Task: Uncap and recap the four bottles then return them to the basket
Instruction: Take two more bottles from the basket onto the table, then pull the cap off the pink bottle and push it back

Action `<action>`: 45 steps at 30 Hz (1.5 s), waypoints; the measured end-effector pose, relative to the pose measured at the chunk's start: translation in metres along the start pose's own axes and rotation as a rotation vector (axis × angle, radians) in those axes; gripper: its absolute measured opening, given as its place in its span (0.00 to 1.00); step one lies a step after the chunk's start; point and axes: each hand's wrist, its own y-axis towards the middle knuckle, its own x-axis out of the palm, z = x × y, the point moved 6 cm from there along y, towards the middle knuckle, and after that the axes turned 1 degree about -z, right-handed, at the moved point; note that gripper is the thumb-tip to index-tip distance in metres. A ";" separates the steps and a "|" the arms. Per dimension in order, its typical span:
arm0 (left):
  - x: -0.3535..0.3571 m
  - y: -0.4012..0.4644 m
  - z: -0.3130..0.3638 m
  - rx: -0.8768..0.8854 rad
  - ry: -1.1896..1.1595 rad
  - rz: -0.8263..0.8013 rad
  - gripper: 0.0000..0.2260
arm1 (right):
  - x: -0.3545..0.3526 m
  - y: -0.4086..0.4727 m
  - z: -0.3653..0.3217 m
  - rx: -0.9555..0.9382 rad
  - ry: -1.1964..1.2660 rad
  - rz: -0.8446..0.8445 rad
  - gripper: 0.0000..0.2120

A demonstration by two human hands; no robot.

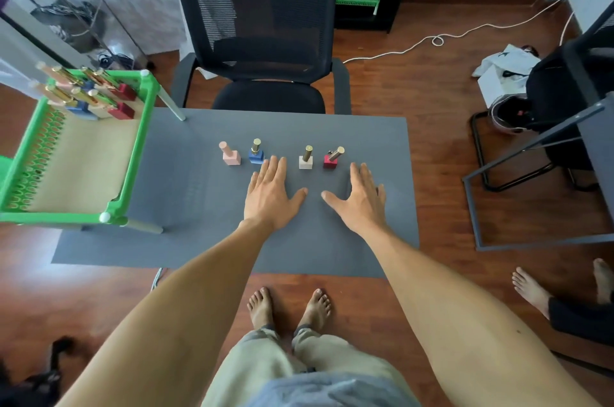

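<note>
Four small capped bottles stand in a row on the grey table (pixel 199 207): a pink bottle (pixel 230 154), a blue bottle (pixel 256 152) with a gold cap, a white bottle (pixel 306 159) with a gold cap, and a red bottle (pixel 332 159) with a gold cap. My left hand (pixel 270 195) lies flat on the table just in front of the blue bottle, fingers straight. My right hand (pixel 360 199) lies flat in front of and right of the red bottle. Neither hand holds anything. The green basket (pixel 138 147) stands raised on legs at the table's left.
Several more bottles (pixel 89 94) sit at the basket's far end on a tan liner. A black mesh chair (pixel 262 41) stands behind the table. A grey desk frame (pixel 531 180) and another person's bare feet (pixel 531 290) are to the right.
</note>
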 end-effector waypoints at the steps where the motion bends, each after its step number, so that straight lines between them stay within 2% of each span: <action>1: -0.002 -0.005 -0.005 -0.008 0.008 -0.003 0.39 | 0.002 -0.005 -0.003 -0.001 -0.001 -0.002 0.49; 6: -0.019 -0.023 -0.042 -0.073 0.069 -0.022 0.41 | 0.013 -0.027 -0.026 -0.016 -0.008 0.016 0.48; 13: -0.056 -0.030 -0.090 -0.036 0.088 0.013 0.44 | 0.026 -0.040 -0.075 -0.042 -0.016 0.072 0.47; 21: -0.068 -0.027 -0.135 -0.040 0.109 -0.052 0.41 | 0.043 -0.046 -0.134 -0.123 -0.011 0.116 0.43; 24: -0.069 -0.024 -0.149 -0.048 0.121 -0.075 0.42 | 0.052 -0.043 -0.146 -0.123 -0.010 0.092 0.39; 29: -0.061 -0.020 -0.165 -0.067 0.125 -0.084 0.42 | 0.066 -0.034 -0.161 -0.126 0.125 0.032 0.26; 32: -0.047 -0.018 -0.173 -0.073 0.122 -0.104 0.43 | 0.076 -0.022 -0.175 -0.162 0.209 0.014 0.22; 36: -0.028 -0.016 -0.181 -0.062 0.096 -0.089 0.43 | 0.089 -0.004 -0.192 -0.175 0.292 -0.028 0.25; 45: 0.004 -0.023 -0.190 -0.031 0.082 0.026 0.41 | 0.106 0.027 -0.222 -0.195 0.244 -0.040 0.31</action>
